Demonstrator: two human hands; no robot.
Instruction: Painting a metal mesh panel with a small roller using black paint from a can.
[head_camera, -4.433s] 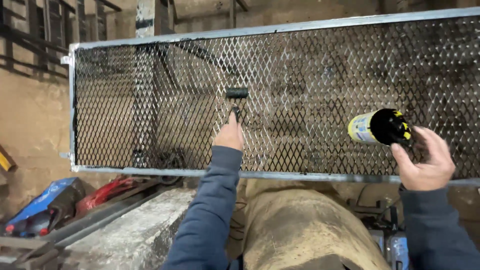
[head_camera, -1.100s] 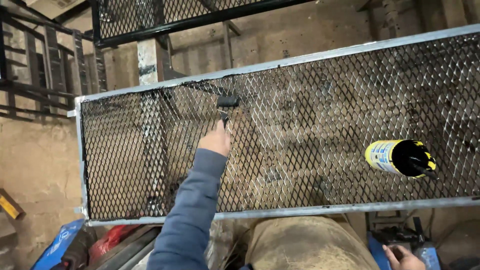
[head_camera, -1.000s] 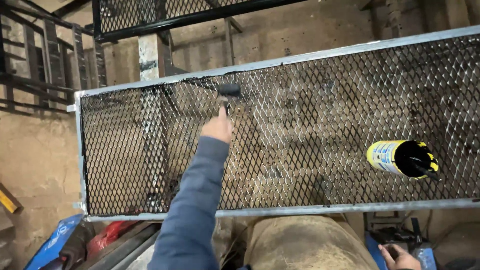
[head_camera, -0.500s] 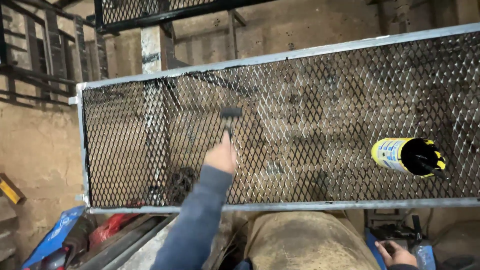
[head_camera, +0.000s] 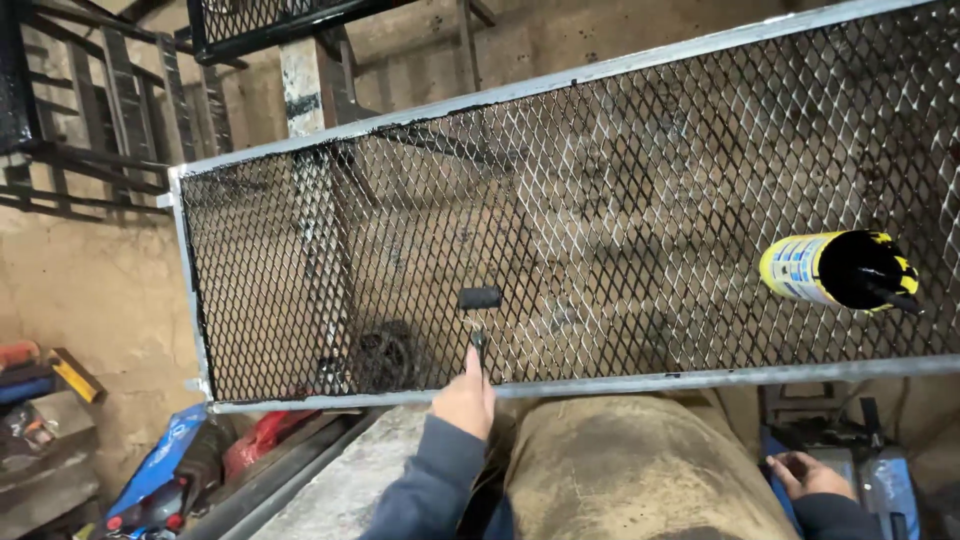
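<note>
Item: small paint roller (head_camera: 479, 300), black-coated sleeve on a thin dark handle, lying against the mesh panel (head_camera: 620, 220) just above its near frame rail. Our left hand (head_camera: 464, 400) is clamped around the handle at that rail. Our right hand (head_camera: 806, 473) rests below the panel, fingers loosely curled; we cannot tell what it touches. Farther along, a yellow paint can (head_camera: 830, 270) with a blackened mouth lies on the mesh.

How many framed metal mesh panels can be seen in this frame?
2. One large mesh panel lies across the middle, where the left hand holds a small paint roller. A second, black-framed panel sits at the top left, partly cut off.
</note>
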